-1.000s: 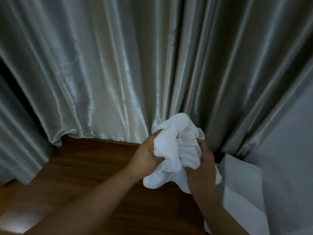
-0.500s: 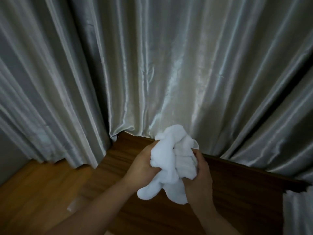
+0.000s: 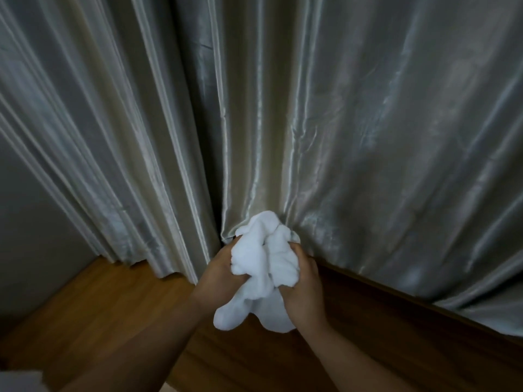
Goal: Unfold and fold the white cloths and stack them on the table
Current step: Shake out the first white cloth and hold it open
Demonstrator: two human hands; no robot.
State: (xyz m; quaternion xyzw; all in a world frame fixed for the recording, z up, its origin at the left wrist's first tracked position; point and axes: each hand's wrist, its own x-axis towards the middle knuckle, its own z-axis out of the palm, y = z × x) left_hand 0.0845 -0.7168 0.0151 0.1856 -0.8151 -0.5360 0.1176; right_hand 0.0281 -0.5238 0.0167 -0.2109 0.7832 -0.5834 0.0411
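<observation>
1. We count one cloth (image 3: pixel 264 267), white, bunched, not yet unfolded.
2. We count two hands: one left hand (image 3: pixel 219 274) and one right hand (image 3: pixel 304 290), both gripping the cloth from either side.
3. We count two bare forearms entering from the lower edge, one per hand.
4. We count one table (image 3: pixel 368 335), dark wood, below the hands.
5. We count one curtain (image 3: pixel 311 123) of shiny grey fabric in many pleats; we cannot tell whether it is a single panel or several.
6. We count one pale patch at the lower left corner; its kind cannot be told.
</observation>
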